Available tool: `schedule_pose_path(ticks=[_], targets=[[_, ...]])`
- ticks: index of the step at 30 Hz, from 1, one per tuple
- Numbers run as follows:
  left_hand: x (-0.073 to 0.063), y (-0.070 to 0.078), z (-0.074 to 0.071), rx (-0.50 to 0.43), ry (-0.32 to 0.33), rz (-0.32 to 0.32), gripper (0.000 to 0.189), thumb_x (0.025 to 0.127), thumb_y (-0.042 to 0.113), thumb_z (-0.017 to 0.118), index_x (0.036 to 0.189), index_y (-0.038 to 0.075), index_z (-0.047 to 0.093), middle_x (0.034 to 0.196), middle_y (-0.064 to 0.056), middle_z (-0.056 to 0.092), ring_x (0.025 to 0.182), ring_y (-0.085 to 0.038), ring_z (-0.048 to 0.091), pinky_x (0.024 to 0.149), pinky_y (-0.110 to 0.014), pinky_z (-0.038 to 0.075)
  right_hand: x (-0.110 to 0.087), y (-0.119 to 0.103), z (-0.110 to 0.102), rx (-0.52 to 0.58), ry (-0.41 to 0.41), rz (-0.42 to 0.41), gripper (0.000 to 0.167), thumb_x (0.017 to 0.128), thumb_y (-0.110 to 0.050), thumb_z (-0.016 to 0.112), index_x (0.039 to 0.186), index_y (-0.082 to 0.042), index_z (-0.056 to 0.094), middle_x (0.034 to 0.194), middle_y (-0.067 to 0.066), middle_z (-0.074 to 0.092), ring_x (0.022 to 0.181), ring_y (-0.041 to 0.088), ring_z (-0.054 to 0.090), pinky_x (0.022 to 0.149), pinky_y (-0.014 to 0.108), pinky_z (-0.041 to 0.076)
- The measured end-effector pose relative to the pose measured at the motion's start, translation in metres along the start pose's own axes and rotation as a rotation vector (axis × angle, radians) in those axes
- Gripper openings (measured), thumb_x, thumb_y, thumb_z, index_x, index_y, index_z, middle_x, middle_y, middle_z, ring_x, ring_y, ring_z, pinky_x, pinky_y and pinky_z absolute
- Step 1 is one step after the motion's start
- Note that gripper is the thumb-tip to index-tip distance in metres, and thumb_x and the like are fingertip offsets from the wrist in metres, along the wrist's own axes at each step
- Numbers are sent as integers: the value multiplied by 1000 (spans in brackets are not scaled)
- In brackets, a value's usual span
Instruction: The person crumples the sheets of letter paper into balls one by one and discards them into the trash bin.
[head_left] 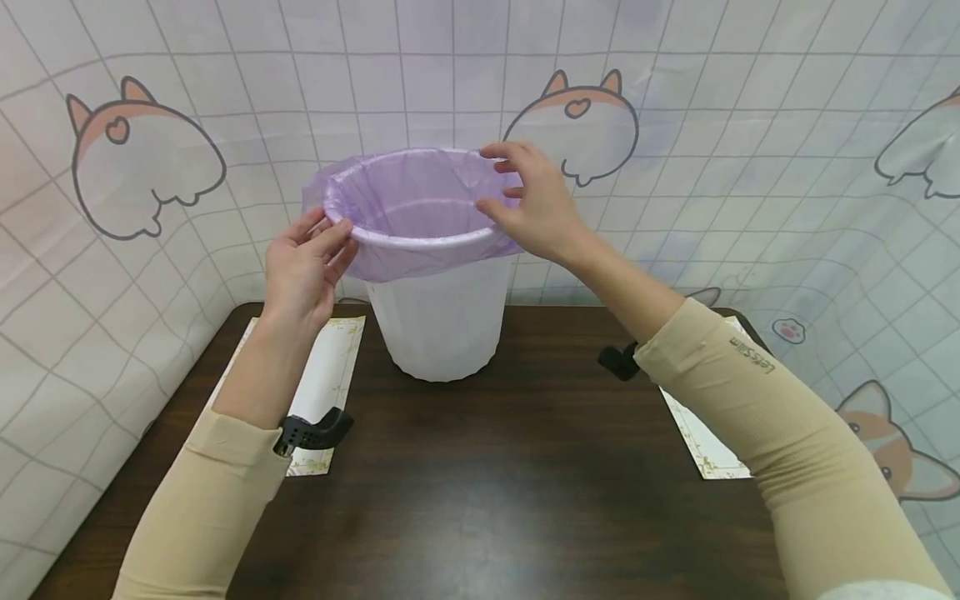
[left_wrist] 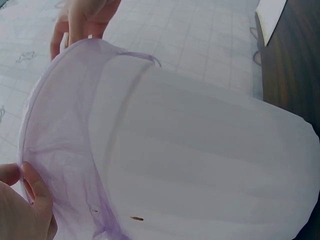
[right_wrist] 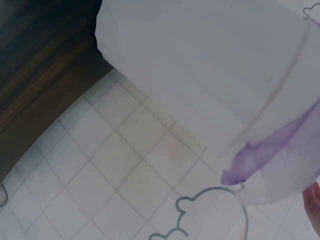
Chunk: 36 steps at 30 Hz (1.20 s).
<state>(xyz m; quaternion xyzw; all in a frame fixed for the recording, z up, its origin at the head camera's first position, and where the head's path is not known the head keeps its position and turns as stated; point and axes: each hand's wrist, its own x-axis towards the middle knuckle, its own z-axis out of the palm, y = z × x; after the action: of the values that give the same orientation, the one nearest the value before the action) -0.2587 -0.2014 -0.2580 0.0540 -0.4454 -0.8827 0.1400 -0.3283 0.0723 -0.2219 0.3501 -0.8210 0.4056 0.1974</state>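
A white trash can (head_left: 442, 321) stands upright on the dark table. A thin purple trash bag (head_left: 408, 262) lines it, folded outward over the rim all round. At the left of the rim my left hand (head_left: 300, 267) pinches the folded bag edge, thumb and fingers on either side of it, as the left wrist view shows. My right hand (head_left: 536, 200) is at the right of the rim, fingers bent loosely and thumb apart from them. In the right wrist view a crumpled bag edge (right_wrist: 260, 155) hangs below the rim, and only a bit of the hand (right_wrist: 312, 202) shows.
A white sheet with a patterned border (head_left: 322, 383) lies on the table (head_left: 480, 483) under my left forearm. A similar sheet (head_left: 705, 437) lies under my right forearm. Behind the table hangs a gridded cloth (head_left: 427, 75) with cartoon dogs.
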Motion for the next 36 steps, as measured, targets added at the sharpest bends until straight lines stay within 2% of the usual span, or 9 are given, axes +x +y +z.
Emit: schedule_pose_path(ticks=[9, 22, 31, 36], targets=[[1, 0, -1, 1, -12, 9, 65, 91, -10, 71, 149, -4, 41, 120, -14, 52, 82, -15, 67, 80, -23, 58, -14, 6, -9, -32, 58, -78, 37, 91, -4, 75, 126, 3, 63, 129, 13, 61, 120, 28, 53, 93, 41, 55], [0, 1, -3, 6, -17, 16, 65, 92, -9, 70, 149, -4, 40, 122, -14, 52, 85, -15, 68, 82, -23, 57, -54, 26, -26, -38, 120, -118, 36, 89, 1, 75, 124, 3, 64, 124, 15, 63, 116, 27, 55, 90, 48, 55], [-6, 0, -9, 9, -34, 16, 49, 96, 4, 72, 139, 0, 48, 119, -11, 57, 79, -15, 67, 75, -22, 58, -88, 52, -40, -30, 72, -33, 38, 90, 5, 73, 126, 4, 62, 125, 17, 63, 116, 32, 58, 91, 52, 54], [-11, -5, -10, 55, -46, 34, 50, 97, 7, 72, 140, 1, 48, 121, -9, 55, 80, -15, 64, 71, -21, 58, -113, 74, -48, -29, 16, 41, 39, 92, 3, 71, 130, 5, 59, 128, 18, 60, 117, 34, 57, 93, 54, 53]])
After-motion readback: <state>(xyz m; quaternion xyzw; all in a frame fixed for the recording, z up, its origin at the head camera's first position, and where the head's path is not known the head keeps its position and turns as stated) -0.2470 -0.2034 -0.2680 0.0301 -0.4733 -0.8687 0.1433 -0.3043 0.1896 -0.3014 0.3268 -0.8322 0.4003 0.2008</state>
